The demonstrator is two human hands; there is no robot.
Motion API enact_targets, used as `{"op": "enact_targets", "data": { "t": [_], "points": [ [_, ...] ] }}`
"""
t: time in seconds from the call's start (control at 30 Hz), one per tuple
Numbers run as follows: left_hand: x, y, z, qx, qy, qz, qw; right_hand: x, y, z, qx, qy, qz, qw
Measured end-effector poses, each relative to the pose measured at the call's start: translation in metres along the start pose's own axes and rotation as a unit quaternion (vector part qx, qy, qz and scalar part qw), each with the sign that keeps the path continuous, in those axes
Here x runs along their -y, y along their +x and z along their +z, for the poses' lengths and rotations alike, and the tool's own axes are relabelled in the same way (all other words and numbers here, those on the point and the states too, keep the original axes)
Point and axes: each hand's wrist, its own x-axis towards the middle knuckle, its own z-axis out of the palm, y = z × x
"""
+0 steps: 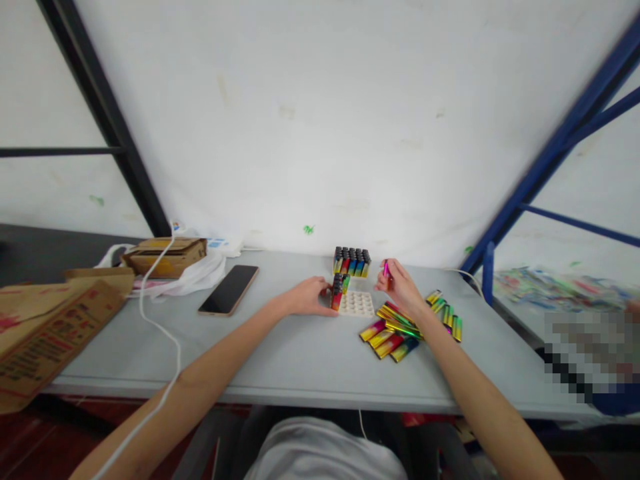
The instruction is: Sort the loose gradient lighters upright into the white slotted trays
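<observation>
Several upright lighters with black tops [337, 293] stand at the left end of a white tray with round holes [359, 304]. My left hand [316, 296] is beside them, thumb and fingers around their left edge. Raised just right of the tray, my right hand [397, 283] pinches a pink-purple lighter [386, 269]. Behind the tray stands a full block of upright lighters [352, 262]. A loose pile of shiny yellow, red and green lighters [393, 333] lies in front of my right hand, and more [451, 320] lie beside my right forearm.
A black-screened phone [229, 290] lies left of my left hand. Further left are a small cardboard box [167, 257], a white plastic bag [203, 273] and an opened carton [60, 327]. A white cable [159, 325] crosses over my left forearm. A white wall rises behind the table.
</observation>
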Motion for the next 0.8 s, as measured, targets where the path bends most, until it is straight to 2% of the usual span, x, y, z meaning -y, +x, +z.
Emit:
{"op": "enact_targets", "data": {
  "t": [0.1, 0.17, 0.37, 0.5, 0.8],
  "points": [
    [0.0, 0.0, 0.0, 0.002, -0.003, 0.001, 1.0, -0.001, -0.005, 0.014, 0.013, -0.046, 0.036, 0.998],
    [0.0, 0.0, -0.001, 0.006, -0.002, 0.0, 1.0, -0.004, -0.006, 0.02, -0.002, -0.11, 0.027, 0.994],
    [0.0, 0.0, 0.0, 0.003, -0.003, -0.004, 1.0, -0.013, -0.008, 0.027, -0.072, -0.294, -0.102, 0.948],
    [-0.001, 0.0, -0.001, 0.003, -0.01, -0.005, 1.0, -0.016, -0.008, 0.029, -0.096, -0.327, -0.107, 0.934],
    [0.0, 0.0, -0.001, 0.008, 0.001, 0.0, 1.0, -0.017, -0.007, 0.028, -0.072, -0.349, -0.117, 0.927]
  ]
}}
